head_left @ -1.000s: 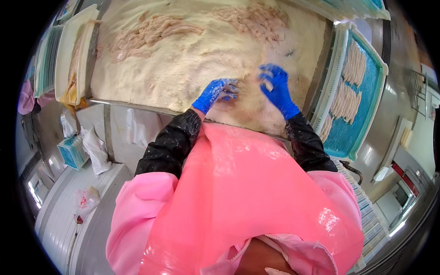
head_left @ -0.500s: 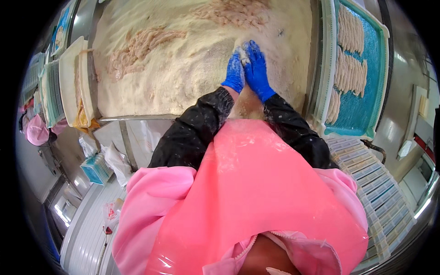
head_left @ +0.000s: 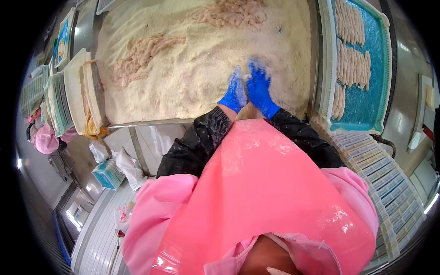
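Observation:
Both my hands wear blue gloves dusted with pale crumbs, and they are over the near right part of a wide metal tray (head_left: 151, 122) filled with cream-coloured breading (head_left: 192, 87). My left hand (head_left: 235, 91) has its fingers stretched out, pointing away from me, with crumbs thick on them. Just to its right, a narrow gap apart, is my right hand (head_left: 260, 91), its fingers spread and slightly bent in the breading. No piece shows in either hand. Raw pale pink meat strips (head_left: 137, 62) lie heaped at the left of the breading, and another meat pile (head_left: 233, 13) lies at the far side.
At the right stands a turquoise tray (head_left: 366, 103) with coated strips (head_left: 353, 64) in rows. Stacked plastic crates (head_left: 389, 183) are below it. A white tub (head_left: 75, 94) borders the left side. A person in pink (head_left: 46, 139) is farther left.
My hands were pressed together around a pale coated piece. They have parted and come nearer to me, and that piece no longer shows between them. The view has shifted slightly.

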Tool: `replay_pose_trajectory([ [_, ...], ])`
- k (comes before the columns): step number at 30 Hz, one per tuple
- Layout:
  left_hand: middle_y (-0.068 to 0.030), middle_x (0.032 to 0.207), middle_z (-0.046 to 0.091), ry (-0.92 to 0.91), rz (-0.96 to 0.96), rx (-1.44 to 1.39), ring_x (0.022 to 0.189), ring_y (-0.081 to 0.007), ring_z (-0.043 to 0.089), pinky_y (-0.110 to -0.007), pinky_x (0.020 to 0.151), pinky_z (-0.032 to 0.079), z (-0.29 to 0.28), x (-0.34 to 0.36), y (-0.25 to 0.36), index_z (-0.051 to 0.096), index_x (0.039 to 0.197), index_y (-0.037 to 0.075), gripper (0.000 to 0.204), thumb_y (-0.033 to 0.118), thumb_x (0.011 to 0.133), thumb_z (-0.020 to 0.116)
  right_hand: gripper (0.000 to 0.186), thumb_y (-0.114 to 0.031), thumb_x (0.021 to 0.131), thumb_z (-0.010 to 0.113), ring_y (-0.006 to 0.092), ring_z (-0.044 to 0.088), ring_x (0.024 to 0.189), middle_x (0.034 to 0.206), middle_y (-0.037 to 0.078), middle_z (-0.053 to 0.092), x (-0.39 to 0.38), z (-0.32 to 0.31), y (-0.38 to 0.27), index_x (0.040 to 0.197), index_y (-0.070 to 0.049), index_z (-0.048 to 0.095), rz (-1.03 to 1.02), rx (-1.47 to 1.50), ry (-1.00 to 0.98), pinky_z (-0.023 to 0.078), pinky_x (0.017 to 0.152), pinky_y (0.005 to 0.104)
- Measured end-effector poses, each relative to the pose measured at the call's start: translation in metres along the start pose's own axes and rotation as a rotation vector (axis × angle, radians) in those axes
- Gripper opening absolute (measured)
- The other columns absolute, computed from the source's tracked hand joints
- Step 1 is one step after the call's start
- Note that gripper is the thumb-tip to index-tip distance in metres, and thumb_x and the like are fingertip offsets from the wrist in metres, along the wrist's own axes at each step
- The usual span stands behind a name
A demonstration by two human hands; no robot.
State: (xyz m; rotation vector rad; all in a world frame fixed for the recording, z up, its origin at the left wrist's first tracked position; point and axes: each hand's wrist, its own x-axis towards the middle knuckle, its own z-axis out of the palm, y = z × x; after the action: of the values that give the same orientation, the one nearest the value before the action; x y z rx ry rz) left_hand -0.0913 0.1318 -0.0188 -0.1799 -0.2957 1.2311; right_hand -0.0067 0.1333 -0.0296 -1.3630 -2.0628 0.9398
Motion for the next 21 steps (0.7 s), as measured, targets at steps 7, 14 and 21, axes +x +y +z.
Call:
replay_pose_trajectory([
  [7,-0.0108,0.103,0.059,0.608,0.031,1.246,0.097,-0.0297,0.052,-0.039,0.091,0.038,0.000,-0.017,0.004,0.052,0.112,0.004,0.045,0.042,0.088,0.043,0.041,-0.032,0.086,0.050,0.0285,0.043,0.112,0.120,0.013,0.050,0.000,-0.033,0.018,0.120,-0.009,0.052,0.149,-0.193,-0.061,0.028,0.092,0.0415],
  [14,-0.0136,0.123,0.051,0.816,-0.153,0.869,0.106,-0.0247,0.053,-0.034,0.088,0.043,0.040,-0.006,0.000,0.046,0.125,0.002,0.067,0.056,0.092,0.023,0.036,-0.031,0.082,0.060,0.0071,0.047,0.060,0.067,-0.004,0.050,0.021,-0.144,-0.012,0.107,-0.005,0.061,0.598,1.118,-0.329,0.038,0.055,0.0199],
  [21,-0.0190,0.106,0.059,0.985,-0.136,0.771,0.093,-0.0299,0.059,-0.039,0.084,0.049,0.014,-0.015,0.030,0.051,0.113,-0.006,0.069,0.057,0.090,0.032,0.029,-0.025,0.084,0.060,0.0047,0.046,0.057,0.071,-0.004,0.052,0.063,-0.365,0.007,0.105,-0.005,0.060,0.672,0.668,0.252,0.037,0.051,0.0167],
])
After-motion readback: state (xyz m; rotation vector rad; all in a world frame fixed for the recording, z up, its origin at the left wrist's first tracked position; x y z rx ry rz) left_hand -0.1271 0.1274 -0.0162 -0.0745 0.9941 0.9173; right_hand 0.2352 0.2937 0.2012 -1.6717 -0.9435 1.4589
